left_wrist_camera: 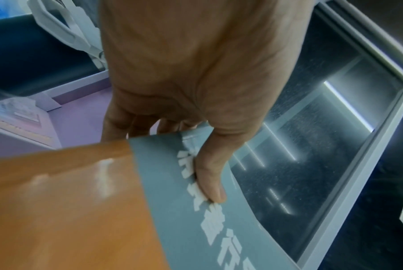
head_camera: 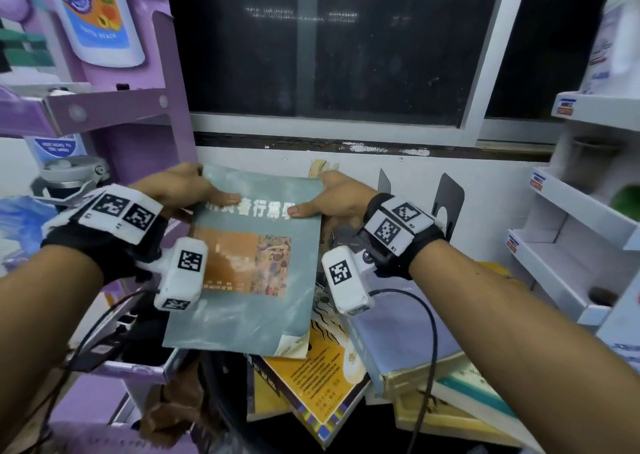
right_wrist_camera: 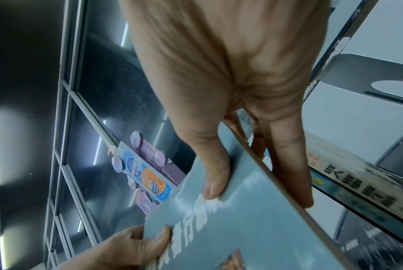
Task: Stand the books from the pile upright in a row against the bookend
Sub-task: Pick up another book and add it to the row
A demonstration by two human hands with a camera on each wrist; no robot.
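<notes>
A thin grey-blue book [head_camera: 249,266] with white characters and an orange picture is held up over the pile, cover facing me. My left hand [head_camera: 183,190] pinches its top left corner, thumb on the cover [left_wrist_camera: 209,182], fingers behind. My right hand [head_camera: 332,200] pinches the top right edge, thumb on the cover [right_wrist_camera: 214,182], fingers behind. The pile of books [head_camera: 346,377] lies flat and jumbled below, yellow and pale blue covers on top. Two dark metal bookends [head_camera: 448,200] stand against the white wall to the right of my right hand.
A purple display stand [head_camera: 138,117] rises at the left with a dark bottle [head_camera: 65,180] beside it. White shelves [head_camera: 571,239] stand at the right. A dark window [head_camera: 329,45] fills the back. A black cable [head_camera: 429,342] hangs over the pile.
</notes>
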